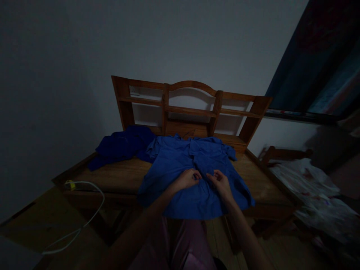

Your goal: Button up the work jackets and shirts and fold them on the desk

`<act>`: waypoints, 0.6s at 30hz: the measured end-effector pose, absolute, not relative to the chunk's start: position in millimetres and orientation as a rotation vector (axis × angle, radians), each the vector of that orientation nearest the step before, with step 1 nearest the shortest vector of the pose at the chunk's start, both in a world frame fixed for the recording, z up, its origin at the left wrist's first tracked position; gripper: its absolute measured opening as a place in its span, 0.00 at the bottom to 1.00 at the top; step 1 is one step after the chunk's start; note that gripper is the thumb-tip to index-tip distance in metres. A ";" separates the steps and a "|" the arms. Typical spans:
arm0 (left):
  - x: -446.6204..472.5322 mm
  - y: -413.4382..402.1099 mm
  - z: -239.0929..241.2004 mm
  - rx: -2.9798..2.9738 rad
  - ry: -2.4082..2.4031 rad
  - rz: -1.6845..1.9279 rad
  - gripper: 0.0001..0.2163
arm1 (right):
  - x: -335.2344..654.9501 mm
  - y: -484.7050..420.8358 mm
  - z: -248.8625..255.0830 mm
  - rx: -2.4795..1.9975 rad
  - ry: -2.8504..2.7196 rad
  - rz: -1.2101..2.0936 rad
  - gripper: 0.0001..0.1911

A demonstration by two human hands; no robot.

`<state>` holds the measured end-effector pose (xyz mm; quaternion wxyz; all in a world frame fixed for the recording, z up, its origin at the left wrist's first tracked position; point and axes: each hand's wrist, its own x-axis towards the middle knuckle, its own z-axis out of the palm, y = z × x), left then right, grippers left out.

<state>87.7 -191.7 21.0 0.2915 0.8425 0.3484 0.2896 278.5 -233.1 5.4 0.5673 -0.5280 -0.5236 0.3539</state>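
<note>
A bright blue shirt (182,165) lies spread front-up on a wooden desk (118,176), its hem hanging over the near edge. My left hand (187,179) rests on the shirt's middle with its fingers curled and pinched on the cloth by the front opening. My right hand (221,182) lies just to its right, fingers also bent and pinching the shirt's front. The two hands are a few centimetres apart.
A darker blue garment (123,146) is heaped at the desk's back left. A wooden shelf unit (191,108) stands along the desk's rear against the wall. A white cable (84,221) hangs off the left corner. A chair with light cloth (300,180) is at the right.
</note>
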 end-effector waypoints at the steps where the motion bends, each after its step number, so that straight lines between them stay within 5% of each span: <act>1: 88.9 -191.7 21.2 2.245 0.895 0.756 0.09 | 277.7 -234.1 6.2 -1.238 -1.247 0.839 0.22; 8: 94.5 -188.8 12.6 2.158 1.002 0.737 0.07 | 275.9 -240.4 11.1 -1.238 -1.372 0.833 0.19; 18: 113.6 -212.8 -2.8 1.756 1.223 1.219 0.03 | 276.5 -244.1 10.5 -1.135 -1.534 0.765 0.15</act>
